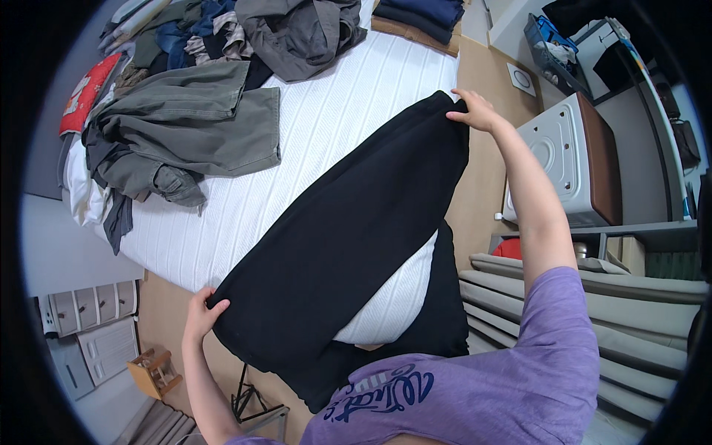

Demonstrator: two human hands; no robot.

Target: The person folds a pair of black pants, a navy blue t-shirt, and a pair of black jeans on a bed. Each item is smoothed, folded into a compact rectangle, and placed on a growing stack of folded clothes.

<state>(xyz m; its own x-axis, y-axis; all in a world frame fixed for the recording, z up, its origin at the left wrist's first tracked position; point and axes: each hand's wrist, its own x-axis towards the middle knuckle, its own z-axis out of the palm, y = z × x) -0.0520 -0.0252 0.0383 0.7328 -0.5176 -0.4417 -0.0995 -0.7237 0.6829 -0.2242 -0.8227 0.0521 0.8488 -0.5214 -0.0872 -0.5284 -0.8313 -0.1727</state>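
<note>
Head view: left hand [199, 315] and right hand [478, 113] pinch opposite ends of black cloth, probably trousers [334, 222], over the white ribbed bed's [178, 230] edge; I judge this straightening, with an even fold called for next.

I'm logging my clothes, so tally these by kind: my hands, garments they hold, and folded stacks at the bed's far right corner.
Hands (left hand, right hand): 2
Black garment: 1
Folded stack: 1
Total: 4
</note>
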